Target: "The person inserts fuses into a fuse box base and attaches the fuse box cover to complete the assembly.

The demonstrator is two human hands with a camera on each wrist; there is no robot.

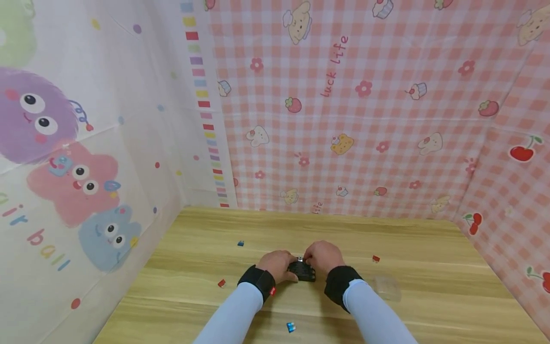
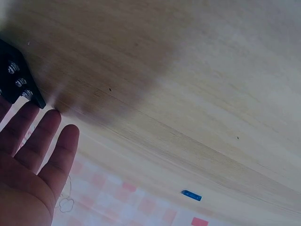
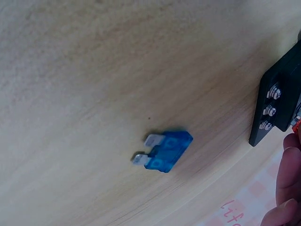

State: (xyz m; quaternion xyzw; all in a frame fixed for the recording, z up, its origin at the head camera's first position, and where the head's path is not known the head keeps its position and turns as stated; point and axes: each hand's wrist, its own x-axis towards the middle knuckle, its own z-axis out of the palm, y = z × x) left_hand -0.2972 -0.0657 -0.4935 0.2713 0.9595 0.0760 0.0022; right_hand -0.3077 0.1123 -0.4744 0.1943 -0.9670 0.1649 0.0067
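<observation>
On the left, the left hand is gripping the black block between thumb and forefinger, its other fingers spreading straight; if that hold is slackening, the block could be skidding. Below, a blue fuse is lying loose on the tabletop. The block is sitting between the hands. The right hand is apparently pinching a red piece at its back edge; crooked pressure could be jamming it. Farther right, a clear case is risking a knock from the right sleeve.
</observation>
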